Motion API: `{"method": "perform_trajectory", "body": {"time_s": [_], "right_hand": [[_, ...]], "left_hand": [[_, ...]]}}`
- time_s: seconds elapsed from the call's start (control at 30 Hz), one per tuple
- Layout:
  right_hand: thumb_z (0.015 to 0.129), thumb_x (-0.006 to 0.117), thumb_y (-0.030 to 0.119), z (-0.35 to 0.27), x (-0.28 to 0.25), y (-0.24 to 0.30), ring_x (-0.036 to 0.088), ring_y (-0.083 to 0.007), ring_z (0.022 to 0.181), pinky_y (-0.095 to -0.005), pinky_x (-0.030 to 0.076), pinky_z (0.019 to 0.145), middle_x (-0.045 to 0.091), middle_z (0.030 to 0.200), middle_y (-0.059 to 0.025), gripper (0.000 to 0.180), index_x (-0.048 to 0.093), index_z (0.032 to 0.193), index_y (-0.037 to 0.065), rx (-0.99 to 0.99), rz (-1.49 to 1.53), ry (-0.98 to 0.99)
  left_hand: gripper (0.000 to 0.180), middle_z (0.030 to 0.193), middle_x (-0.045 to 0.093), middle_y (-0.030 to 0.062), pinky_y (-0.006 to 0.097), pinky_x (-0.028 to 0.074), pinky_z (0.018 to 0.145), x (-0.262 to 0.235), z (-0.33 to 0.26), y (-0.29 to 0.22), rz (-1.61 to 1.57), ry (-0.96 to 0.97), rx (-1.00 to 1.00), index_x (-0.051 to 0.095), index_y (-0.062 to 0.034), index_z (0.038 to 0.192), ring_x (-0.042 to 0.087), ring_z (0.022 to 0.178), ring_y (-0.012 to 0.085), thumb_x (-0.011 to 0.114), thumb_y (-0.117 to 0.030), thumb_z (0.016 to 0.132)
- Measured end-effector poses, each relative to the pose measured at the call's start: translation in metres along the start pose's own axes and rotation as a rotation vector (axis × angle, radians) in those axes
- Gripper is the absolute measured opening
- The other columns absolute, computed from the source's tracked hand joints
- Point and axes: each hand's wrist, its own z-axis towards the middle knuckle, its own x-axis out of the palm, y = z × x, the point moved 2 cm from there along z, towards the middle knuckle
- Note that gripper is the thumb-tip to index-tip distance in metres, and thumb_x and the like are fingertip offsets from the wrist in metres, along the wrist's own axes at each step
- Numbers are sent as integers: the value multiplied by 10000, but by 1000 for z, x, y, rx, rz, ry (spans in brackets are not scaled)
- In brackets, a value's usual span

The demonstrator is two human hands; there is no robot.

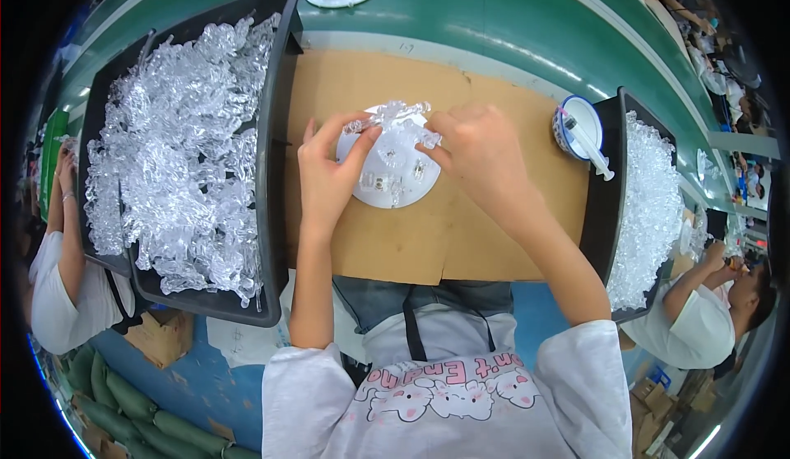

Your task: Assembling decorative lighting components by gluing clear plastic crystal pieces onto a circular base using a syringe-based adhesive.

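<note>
While a clear plastic piece (393, 122) is pinched from both sides, it is held just above a white round disc (387, 189) at the middle of the work surface. The left hand (329, 171) is closed on the piece's left end, with thumb and forefinger tips pressed to it and the other fingers spread upward. The right hand (476, 153) is curled over the right end, its fingertips closed against the piece, though the exact contact is hidden by the knuckles. A few small clear parts are seen lying on the disc under the piece. The disc is set on a brown cardboard sheet (461, 237). To the left of the sheet, a black tray (276, 171) heaped with clear plastic parts is placed, its wall just beside the left hand. To the right, a small blue-and-white bowl (576, 126) with a white tool in it is set beside a second black tray (605, 187) of clear parts. Beyond the sheet, a green surface (494, 15) is seen.
</note>
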Motion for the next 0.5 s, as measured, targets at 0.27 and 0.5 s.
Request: {"method": "perform_trajectory", "body": {"time_s": [0.27, 0.5], "right_hand": [[676, 766, 355, 0, -18, -15, 596, -280, 894, -389, 453, 782, 636, 911, -90, 532, 583, 1115, 116, 97, 10, 99], [697, 757, 358, 22, -104, -56, 585, -290, 978, -388, 462, 834, 620, 1066, -92, 583, 558, 1206, 156, 38, -56, -128]], "left_hand": [[148, 778, 688, 76, 503, 198, 1098, 6, 12, 1, -29, 4, 25, 675, -20, 859, 644, 751, 214, 701, -140, 777], [181, 774, 685, 71, 366, 387, 922, 39, 97, -37, -162, 18, 89, 664, -23, 894, 634, 779, 142, 694, -167, 789]]}}
